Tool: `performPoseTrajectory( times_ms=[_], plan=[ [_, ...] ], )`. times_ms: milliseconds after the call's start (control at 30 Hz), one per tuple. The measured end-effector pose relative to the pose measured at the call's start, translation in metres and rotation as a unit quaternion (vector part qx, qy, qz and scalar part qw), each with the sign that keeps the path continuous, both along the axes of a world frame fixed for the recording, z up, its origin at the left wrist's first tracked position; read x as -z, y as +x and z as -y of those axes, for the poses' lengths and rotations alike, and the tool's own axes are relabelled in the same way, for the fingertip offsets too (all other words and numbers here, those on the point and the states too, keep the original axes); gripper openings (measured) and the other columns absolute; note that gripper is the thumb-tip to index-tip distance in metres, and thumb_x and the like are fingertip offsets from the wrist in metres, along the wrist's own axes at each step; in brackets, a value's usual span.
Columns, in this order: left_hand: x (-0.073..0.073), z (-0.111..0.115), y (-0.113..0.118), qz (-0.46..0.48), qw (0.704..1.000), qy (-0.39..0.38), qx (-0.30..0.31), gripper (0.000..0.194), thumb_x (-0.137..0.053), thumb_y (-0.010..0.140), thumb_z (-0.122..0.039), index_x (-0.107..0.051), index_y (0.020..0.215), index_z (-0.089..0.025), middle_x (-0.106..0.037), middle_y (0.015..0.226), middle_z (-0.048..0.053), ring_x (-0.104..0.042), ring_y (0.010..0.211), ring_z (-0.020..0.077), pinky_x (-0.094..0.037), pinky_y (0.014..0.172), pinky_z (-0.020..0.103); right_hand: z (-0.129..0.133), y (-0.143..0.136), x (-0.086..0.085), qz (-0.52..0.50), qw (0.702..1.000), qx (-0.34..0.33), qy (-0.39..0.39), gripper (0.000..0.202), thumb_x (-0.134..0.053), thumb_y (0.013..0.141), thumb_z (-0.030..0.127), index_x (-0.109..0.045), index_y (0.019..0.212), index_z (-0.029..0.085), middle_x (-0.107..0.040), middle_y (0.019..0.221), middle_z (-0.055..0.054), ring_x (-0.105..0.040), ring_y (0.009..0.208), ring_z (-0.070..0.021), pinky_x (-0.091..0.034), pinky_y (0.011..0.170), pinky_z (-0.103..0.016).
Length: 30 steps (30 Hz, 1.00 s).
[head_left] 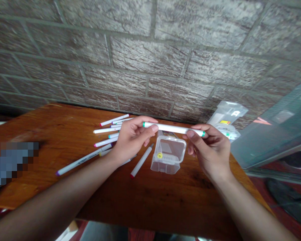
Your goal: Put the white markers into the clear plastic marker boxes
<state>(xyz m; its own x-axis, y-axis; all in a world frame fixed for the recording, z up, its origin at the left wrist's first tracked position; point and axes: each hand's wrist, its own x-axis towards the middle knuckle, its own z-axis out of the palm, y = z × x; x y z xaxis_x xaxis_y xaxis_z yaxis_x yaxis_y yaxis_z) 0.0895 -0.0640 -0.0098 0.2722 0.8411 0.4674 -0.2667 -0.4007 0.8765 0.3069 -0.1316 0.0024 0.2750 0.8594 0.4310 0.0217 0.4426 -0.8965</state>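
Observation:
A white marker with green ends (174, 128) is held level above the table, stretched between both hands. My left hand (132, 137) pinches its left end between thumb and fingers. At the other end, my right hand (210, 144) grips it the same way. Below the marker stands a clear plastic box (169, 160) with a round yellow sticker. A white marker with a red end (141, 162) lies just left of the box. Several more white markers (115, 118) with coloured ends are spread on the table around my left hand, which hides part of them.
The wooden table (185, 204) stands against a grey stone-block wall (150, 60). At its back right corner is another clear plastic case (225, 117) with its lid raised. A glass panel (273, 124) rises along the right side. A pixelated patch covers the left edge.

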Motion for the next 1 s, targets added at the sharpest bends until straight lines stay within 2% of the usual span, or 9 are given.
performPoseTrajectory(
  times_ms=[167, 367, 467, 700, 1000],
  plan=[
    [0.0003, 0.0007, -0.0006, 0.001, 1.0, -0.001, 0.001, 0.024, -0.084, 0.087, -0.035, -0.076, 0.101, -0.017, -0.067, 0.064, -0.002, -0.053, 0.044, 0.007, -0.041, 0.042, 0.02, 0.0002, -0.0002, -0.0003, -0.006, 1.0, 0.0, -0.001, 0.026, -0.092, 0.08, 0.035, -0.074, 0.094, 0.021, -0.078, 0.069, -0.001, -0.057, 0.039, -0.0099, -0.043, 0.033, -0.019],
    [0.0015, 0.0002, 0.0013, -0.01, 1.0, 0.012, -0.015, 0.026, -0.088, 0.083, -0.036, -0.077, 0.099, -0.018, -0.064, 0.059, -0.004, -0.052, 0.043, 0.0077, -0.039, 0.04, 0.019, -0.0001, -0.0001, -0.0007, 0.009, 1.0, 0.0, 0.005, 0.025, -0.093, 0.079, 0.033, -0.075, 0.092, 0.021, -0.066, 0.051, 0.005, -0.054, 0.037, -0.0099, -0.041, 0.034, -0.019],
    [0.0026, -0.0004, 0.0021, -0.016, 0.999, 0.01, -0.027, 0.028, -0.09, 0.08, -0.037, -0.077, 0.098, -0.019, -0.063, 0.058, -0.004, -0.051, 0.042, 0.008, -0.037, 0.039, 0.019, 0.0002, -0.0001, -0.0002, 0.014, 1.0, 0.008, 0.004, 0.026, -0.093, 0.079, 0.034, -0.074, 0.091, 0.021, -0.065, 0.05, 0.005, -0.054, 0.036, -0.0102, -0.041, 0.034, -0.019],
    [0.001, -0.0002, 0.0009, -0.003, 1.0, -0.002, -0.005, 0.029, -0.09, 0.08, -0.036, -0.077, 0.098, -0.018, -0.067, 0.063, -0.003, -0.053, 0.043, 0.0072, -0.04, 0.04, 0.018, -0.0006, -0.0001, 0.0016, -0.01, 1.0, -0.005, 0.0, 0.024, -0.091, 0.081, 0.034, -0.075, 0.094, 0.021, -0.08, 0.072, -0.001, -0.058, 0.039, -0.0092, -0.042, 0.034, -0.019],
    [-0.0034, 0.0006, 0.0016, 0.015, 1.0, -0.008, -0.003, 0.022, -0.084, 0.087, -0.035, -0.077, 0.098, -0.017, -0.071, 0.068, 0.0, -0.053, 0.044, 0.0065, -0.042, 0.041, 0.019, -0.0019, 0.0006, 0.0008, -0.02, 1.0, -0.006, -0.007, 0.025, -0.09, 0.082, 0.037, -0.075, 0.095, 0.021, -0.082, 0.076, -0.002, -0.056, 0.038, -0.0096, -0.041, 0.033, -0.021]
  ],
)
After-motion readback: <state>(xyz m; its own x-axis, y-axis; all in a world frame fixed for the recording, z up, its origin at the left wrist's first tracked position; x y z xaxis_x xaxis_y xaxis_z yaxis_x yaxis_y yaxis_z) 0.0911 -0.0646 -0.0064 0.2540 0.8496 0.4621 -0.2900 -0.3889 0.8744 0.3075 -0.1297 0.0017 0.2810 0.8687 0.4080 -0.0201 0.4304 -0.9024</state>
